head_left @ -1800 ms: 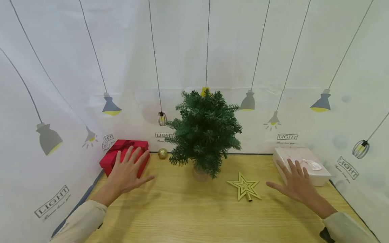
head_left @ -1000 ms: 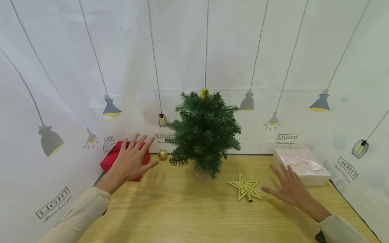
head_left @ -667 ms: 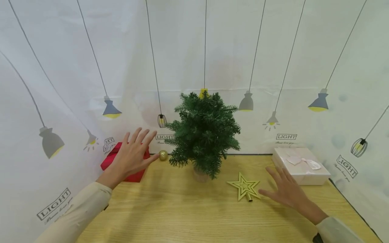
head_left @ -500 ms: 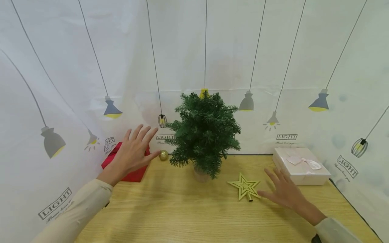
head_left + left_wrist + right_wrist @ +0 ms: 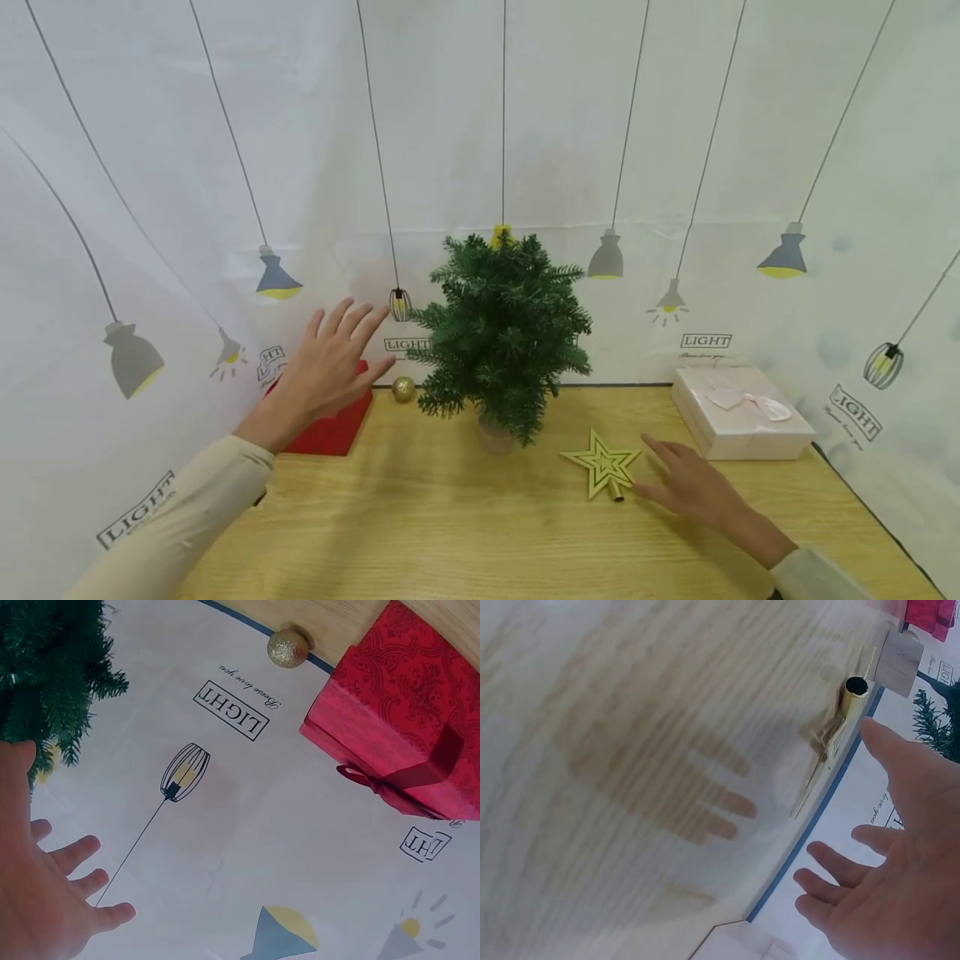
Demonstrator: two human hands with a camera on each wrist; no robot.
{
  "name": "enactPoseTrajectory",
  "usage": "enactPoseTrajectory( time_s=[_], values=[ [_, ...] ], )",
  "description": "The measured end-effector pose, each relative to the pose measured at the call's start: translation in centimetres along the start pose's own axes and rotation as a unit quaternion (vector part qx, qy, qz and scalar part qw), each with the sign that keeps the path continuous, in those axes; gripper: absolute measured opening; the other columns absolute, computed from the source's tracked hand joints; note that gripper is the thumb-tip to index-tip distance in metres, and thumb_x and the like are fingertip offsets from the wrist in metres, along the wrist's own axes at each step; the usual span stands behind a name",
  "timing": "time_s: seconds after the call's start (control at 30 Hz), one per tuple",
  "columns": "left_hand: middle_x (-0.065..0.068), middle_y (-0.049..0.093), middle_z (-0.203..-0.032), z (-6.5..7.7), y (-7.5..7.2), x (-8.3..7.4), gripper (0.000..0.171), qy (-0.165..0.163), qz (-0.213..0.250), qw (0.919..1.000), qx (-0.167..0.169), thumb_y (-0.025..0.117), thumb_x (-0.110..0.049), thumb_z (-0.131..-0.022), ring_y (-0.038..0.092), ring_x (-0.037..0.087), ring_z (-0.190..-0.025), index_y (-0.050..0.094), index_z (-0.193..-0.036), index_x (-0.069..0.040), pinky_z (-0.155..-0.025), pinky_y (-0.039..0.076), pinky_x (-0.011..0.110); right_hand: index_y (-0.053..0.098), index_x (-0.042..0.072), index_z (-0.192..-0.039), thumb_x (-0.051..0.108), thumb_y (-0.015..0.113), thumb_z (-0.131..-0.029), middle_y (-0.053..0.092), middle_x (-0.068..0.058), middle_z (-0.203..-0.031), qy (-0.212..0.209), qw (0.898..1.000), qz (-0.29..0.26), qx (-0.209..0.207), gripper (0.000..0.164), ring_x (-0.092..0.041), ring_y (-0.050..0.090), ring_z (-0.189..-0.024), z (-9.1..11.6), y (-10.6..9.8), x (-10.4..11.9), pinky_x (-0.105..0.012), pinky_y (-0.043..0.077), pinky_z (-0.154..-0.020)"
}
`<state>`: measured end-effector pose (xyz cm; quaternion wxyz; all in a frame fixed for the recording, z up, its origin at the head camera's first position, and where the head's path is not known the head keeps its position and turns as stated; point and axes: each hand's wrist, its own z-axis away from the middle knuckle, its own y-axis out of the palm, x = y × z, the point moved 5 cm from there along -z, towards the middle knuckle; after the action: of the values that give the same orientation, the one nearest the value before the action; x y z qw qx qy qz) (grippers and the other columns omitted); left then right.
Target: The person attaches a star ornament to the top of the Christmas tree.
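Observation:
A gold star tree topper [image 5: 602,464] lies flat on the wooden table, its short tube end toward the front. Just right of it hovers my right hand [image 5: 693,489], fingers spread and holding nothing; in the right wrist view the star's tube [image 5: 854,694] shows beyond the thumb. My left hand [image 5: 322,371] is raised with fingers apart over the red gift box [image 5: 330,429], partly hiding it. Between the hands stands a small green artificial Christmas tree [image 5: 510,333] on a pale base. A gold glitter ball [image 5: 403,389] sits left of the tree, near my left thumb.
A pale pink gift box [image 5: 742,417] with a ribbon bow stands at the right rear of the table. White sheets [image 5: 450,125] printed with hanging lamps rise behind the table and along both sides. The wooden tabletop [image 5: 465,542] stretches across the front.
My right hand has moved left and toward the front, from the pink box to beside the star. My left hand has risen slightly and shifted right. The objects stay in place.

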<state>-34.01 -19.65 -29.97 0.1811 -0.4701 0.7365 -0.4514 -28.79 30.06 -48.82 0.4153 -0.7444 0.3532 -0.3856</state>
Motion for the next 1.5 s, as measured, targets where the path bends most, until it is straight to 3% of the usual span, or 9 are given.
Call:
enactPoseTrajectory(
  time_s=[0.27,0.5,0.8,1.1,1.27,1.5],
  values=[
    [0.019,0.047,-0.155,-0.7,-1.0,0.1,0.076,0.001,0.000,1.0000,-0.007,0.060,-0.050,-0.101,0.033,0.043,-0.149,0.034,-0.163,-0.015,-0.119,0.024,0.069,0.058,-0.002,-0.143,0.035,0.086,-0.086,0.066,-0.031,-0.124,0.019,0.999,-0.035,0.026,0.074,-0.045,0.065,-0.109,-0.2,0.8,-0.2,-0.057,0.059,-0.080],
    [0.018,0.050,-0.152,-1.4,-1.5,-0.1,0.074,0.014,0.001,0.9996,-0.027,0.061,-0.048,-0.101,0.036,0.043,-0.147,0.038,-0.161,-0.013,-0.118,0.027,0.069,0.060,-0.001,-0.141,0.028,0.086,-0.087,0.073,-0.018,-0.113,0.012,0.998,-0.053,0.031,0.067,-0.037,0.068,-0.103,-0.7,1.3,0.1,-0.053,0.059,-0.083],
    [0.018,0.050,-0.153,-2.5,-2.2,-0.6,0.072,0.025,0.008,0.9991,-0.032,0.060,-0.048,-0.101,0.037,0.044,-0.147,0.039,-0.160,-0.013,-0.119,0.026,0.067,0.061,-0.001,-0.139,0.023,0.085,-0.088,0.075,-0.004,-0.102,0.025,0.994,-0.095,0.055,0.061,-0.023,0.071,-0.092,-1.1,2.3,-0.1,-0.039,0.061,-0.080],
    [0.017,0.051,-0.152,-3.6,-3.1,-1.2,0.073,0.040,0.007,0.9983,-0.040,0.059,-0.049,-0.102,0.037,0.042,-0.148,0.037,-0.162,-0.012,-0.120,0.026,0.066,0.059,-0.005,-0.139,0.012,0.082,-0.089,0.075,-0.009,-0.098,0.009,0.986,-0.152,0.061,0.057,-0.019,0.071,-0.082,-1.2,2.5,0.4,-0.032,0.061,-0.073],
    [0.017,0.052,-0.152,-4.2,-3.5,-1.5,0.073,0.043,0.006,0.9979,-0.047,0.059,-0.050,-0.102,0.039,0.042,-0.147,0.038,-0.161,-0.012,-0.120,0.027,0.065,0.059,-0.006,-0.137,0.011,0.084,-0.088,0.076,-0.010,-0.095,0.023,0.983,-0.171,0.063,0.057,-0.018,0.072,-0.078,-1.2,2.8,0.3,-0.026,0.060,-0.070],
    [0.016,0.051,-0.153,-5.1,-4.1,-2.0,0.074,0.041,0.010,0.9982,-0.042,0.058,-0.051,-0.103,0.036,0.040,-0.149,0.035,-0.163,-0.014,-0.121,0.026,0.063,0.061,-0.007,-0.134,0.007,0.085,-0.085,0.075,-0.011,-0.092,0.031,0.982,-0.180,0.045,0.056,-0.021,0.074,-0.077,-1.1,2.7,0.3,-0.028,0.061,-0.069]
  ],
)
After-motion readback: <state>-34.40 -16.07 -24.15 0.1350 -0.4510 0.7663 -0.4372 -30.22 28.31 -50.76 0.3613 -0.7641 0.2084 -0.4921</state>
